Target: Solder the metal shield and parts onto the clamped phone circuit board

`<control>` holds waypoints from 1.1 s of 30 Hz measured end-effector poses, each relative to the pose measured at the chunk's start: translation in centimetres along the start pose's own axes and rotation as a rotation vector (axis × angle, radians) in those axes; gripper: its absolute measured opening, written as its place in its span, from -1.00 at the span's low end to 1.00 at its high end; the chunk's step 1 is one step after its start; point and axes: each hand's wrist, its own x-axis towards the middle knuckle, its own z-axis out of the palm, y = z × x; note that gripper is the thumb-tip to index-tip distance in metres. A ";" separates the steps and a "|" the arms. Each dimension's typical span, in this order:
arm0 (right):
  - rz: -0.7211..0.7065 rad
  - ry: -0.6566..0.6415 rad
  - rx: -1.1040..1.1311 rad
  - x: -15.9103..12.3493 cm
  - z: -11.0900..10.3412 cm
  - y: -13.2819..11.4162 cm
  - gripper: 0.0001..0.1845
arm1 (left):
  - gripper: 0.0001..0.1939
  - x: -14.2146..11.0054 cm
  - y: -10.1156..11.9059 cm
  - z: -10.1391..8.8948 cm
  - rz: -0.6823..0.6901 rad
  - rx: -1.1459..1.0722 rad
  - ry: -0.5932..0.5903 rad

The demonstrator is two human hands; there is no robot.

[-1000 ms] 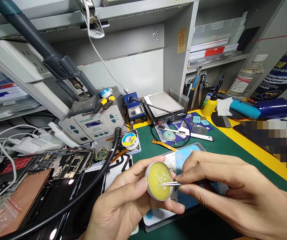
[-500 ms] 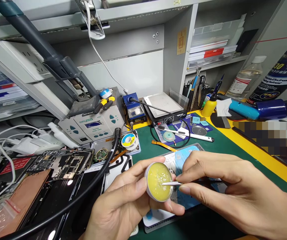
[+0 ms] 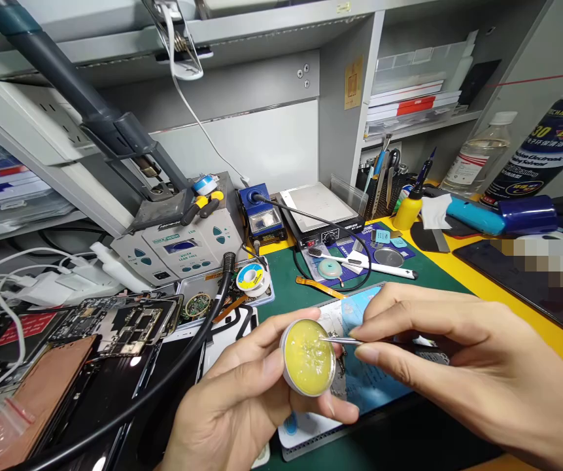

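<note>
The left hand cradles an open round metal tin of yellow flux, its fingers curled under the tin and its thumb along the side, with the open face tilted up toward the camera. The right hand is closed in a firm pinch on a pair of fine steel tweezers, whose tip reaches over the tin's rim and above the yellow paste; whether it touches the paste is hard to tell. Directly beneath the tin lies a blue-and-white printed card on the green mat of the tabletop. Beyond the tin sits a metal tray holding a spool of solder wire, and farther left of the tin lies a phone logic board — a hot-air rework station stands behind it.
</note>
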 end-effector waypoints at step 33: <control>0.302 0.006 0.189 0.2 0.0 0.0 -0.86 | -0.59 0.0 -0.6 1.0 0.094 0.101 0.274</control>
